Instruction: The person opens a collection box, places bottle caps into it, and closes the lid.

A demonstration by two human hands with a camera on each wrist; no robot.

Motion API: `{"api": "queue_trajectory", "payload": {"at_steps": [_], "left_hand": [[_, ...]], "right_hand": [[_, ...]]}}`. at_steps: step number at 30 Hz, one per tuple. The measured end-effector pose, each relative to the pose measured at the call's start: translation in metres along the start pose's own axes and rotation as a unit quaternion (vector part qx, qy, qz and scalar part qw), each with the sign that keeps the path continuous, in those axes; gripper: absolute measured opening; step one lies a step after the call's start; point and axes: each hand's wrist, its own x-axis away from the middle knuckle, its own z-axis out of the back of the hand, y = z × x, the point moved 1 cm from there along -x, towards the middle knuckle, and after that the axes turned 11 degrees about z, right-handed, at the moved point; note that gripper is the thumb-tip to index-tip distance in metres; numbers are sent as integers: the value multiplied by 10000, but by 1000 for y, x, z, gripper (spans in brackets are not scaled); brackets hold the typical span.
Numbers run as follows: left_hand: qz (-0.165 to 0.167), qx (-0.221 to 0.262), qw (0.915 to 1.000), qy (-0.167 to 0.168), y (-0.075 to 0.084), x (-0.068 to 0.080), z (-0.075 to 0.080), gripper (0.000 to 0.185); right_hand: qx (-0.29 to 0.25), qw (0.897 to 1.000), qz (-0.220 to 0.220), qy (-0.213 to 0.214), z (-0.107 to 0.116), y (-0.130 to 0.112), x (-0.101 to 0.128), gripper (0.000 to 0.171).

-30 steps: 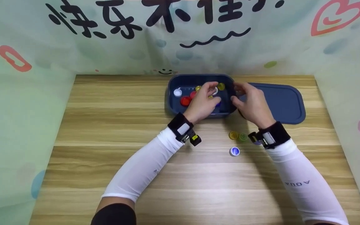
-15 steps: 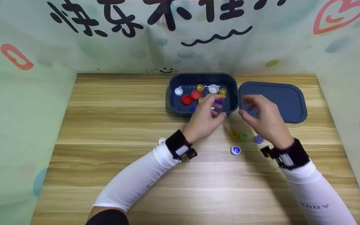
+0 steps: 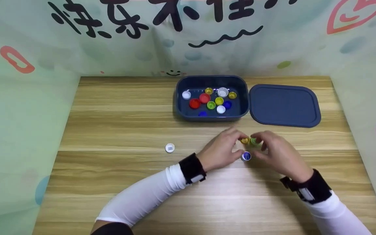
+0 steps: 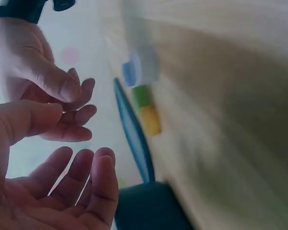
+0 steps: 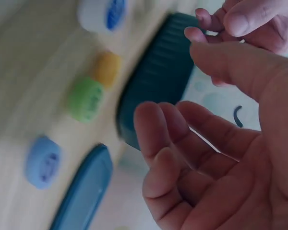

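Both hands reach over a small group of bottle caps in front of the box, holding nothing. My left hand (image 3: 220, 150) has its thumb and fingers spread apart just left of a yellow cap (image 3: 244, 141) and a white cap with a blue top (image 3: 246, 156). On the other side, my right hand (image 3: 280, 153) has loosely bent fingers beside a green cap (image 3: 253, 141). The right wrist view shows green and yellow caps touching, and a blue-purple cap (image 5: 43, 162) that the right hand hides in the head view.
A dark blue box (image 3: 212, 119) holding several red, white, yellow, green and blue caps stands at the back. Its flat lid (image 3: 285, 106) lies to the right. One white cap (image 3: 170, 148) lies alone on the left. A printed cloth (image 3: 135, 55) hangs behind the table.
Both hands have left the box and come toward the front, over the loose caps. The box's caps and the white cap at left are now uncovered.
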Motion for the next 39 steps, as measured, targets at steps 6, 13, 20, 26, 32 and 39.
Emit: {"api": "queue_trajectory", "payload": {"at_steps": [6, 13, 20, 26, 32, 39], "left_hand": [[117, -668, 9976, -137, -2, 1, -19, 34], [352, -1264, 9910, -248, -5, -3, -32, 34], [394, -1525, 9871, -272, -5, -5, -38, 24], [405, -1256, 9910, -232, -3, -4, -35, 20], [476, -605, 9969, -159, -1, 1, -22, 21], [515, 255, 9983, 105, 3, 6, -2, 19]], "right_hand": [[76, 9999, 87, -72, -23, 7, 10, 36], [-48, 9999, 18, -128, -38, 11, 13, 32], [48, 10000, 54, -43, -45, 12, 15, 27], [-13, 10000, 30, 45, -44, 9, 13, 26], [-168, 9997, 43, 190, -34, 0, 7, 27], [-227, 9981, 318, 486, -21, -11, -6, 29]]}}
